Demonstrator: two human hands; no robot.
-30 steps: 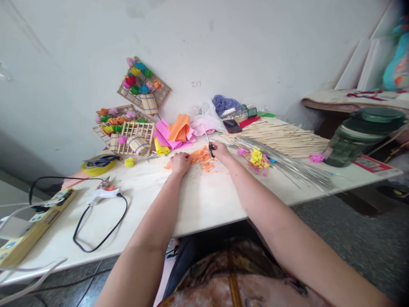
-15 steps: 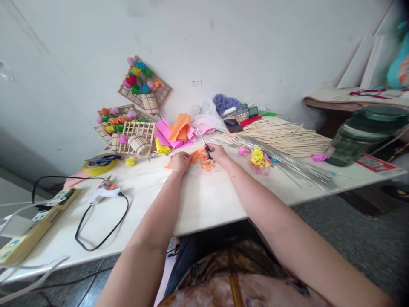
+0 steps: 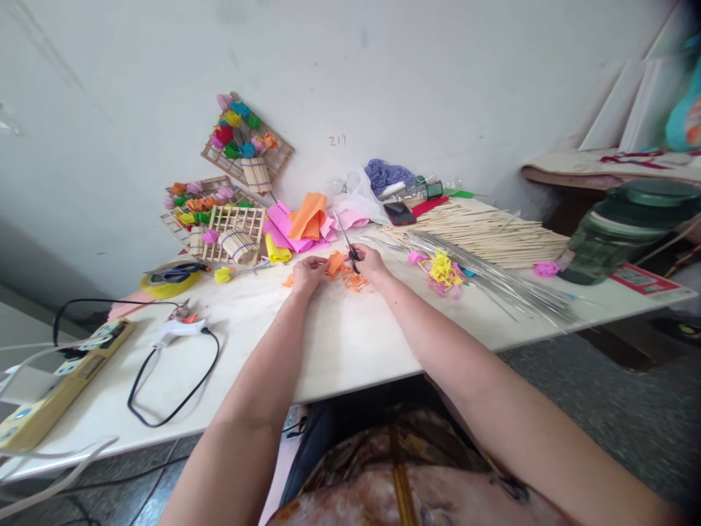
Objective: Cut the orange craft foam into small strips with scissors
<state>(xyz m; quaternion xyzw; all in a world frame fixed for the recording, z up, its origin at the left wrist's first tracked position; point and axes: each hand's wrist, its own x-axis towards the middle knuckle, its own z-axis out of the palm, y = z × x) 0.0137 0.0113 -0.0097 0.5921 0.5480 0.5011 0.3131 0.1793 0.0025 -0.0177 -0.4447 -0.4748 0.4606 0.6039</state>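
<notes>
My left hand (image 3: 309,275) pinches a small piece of orange crepe paper (image 3: 335,264) above the white table. In my right hand (image 3: 368,263) is a pair of scissors (image 3: 345,235), its blades pointing up and away toward the wall. Curled orange scraps (image 3: 355,280) lie on the table between and below the hands. Behind them rest a folded orange crepe sheet (image 3: 308,217), a pink one (image 3: 285,225) and a yellow roll (image 3: 277,250).
Left are a glue gun (image 3: 180,331) with a black cord, a power strip (image 3: 66,383) and tape with blue-handled scissors (image 3: 174,275). Bamboo sticks (image 3: 482,234), silver wires (image 3: 493,277), a phone (image 3: 399,213) and a green bottle (image 3: 613,230) lie right. Flower panels (image 3: 249,146) lean on the wall.
The orange paper in my left hand has shifted and stands more upright. The scissors have moved slightly left, and my left fingers have changed their hold a little.
</notes>
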